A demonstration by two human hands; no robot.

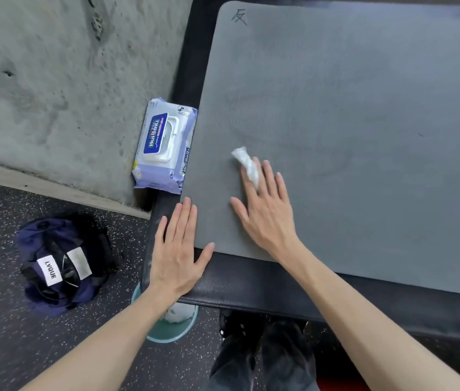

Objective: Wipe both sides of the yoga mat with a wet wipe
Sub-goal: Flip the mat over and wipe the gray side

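Observation:
A grey yoga mat point(350, 122) lies flat on a black padded bench point(237, 283), with a hand-drawn character near its far left corner. My right hand point(265, 210) lies flat on the mat's near left part, fingers straight, pressing a crumpled white wet wipe point(247, 163) that sticks out from under the fingertips. My left hand point(178, 249) rests flat with straight fingers on the mat's near left corner and the bench edge.
A lilac pack of wet wipes point(164, 145) with its lid closed lies on the bench just left of the mat, against a concrete wall point(54, 80). On the speckled floor sit a dark blue bag point(59, 263) and a teal bin point(172, 325) holding white wipes. My legs point(265, 356) are below the bench.

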